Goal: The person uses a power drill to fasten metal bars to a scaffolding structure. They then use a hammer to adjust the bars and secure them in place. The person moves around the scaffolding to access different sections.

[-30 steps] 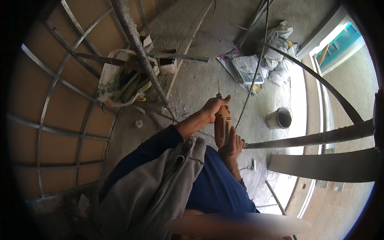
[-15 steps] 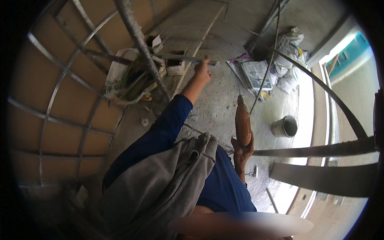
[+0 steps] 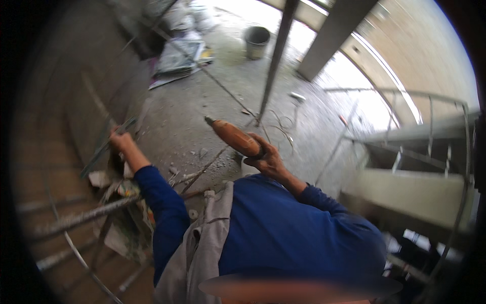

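My right hand (image 3: 268,161) is wrapped round the rear of an orange power drill (image 3: 235,138), held in front of my body. The drill's narrow nose points up and to the left; a bit cannot be made out in the blur. Stretched out to the left, my left hand (image 3: 121,142) is closed round a flat greenish-grey bar (image 3: 96,161). Some of its fingers are smeared by motion. Below that hand lie a torn white box (image 3: 99,178) and a bag of odds and ends, partly hidden by my sleeve.
A metal pole (image 3: 277,63) and a wide plank (image 3: 336,38) slant ahead. On the concrete floor stand a bucket (image 3: 255,49) and a stack of flat printed bags (image 3: 178,57). Rubble (image 3: 215,168) lies near my body. Metal railings (image 3: 430,119) are at right, a rusty scaffold tube (image 3: 96,215) at left.
The view has swung to the right, so the bucket and bags now appear farther up and left. The drill has tipped from upright to pointing left. My left hand's extended finger no longer shows.
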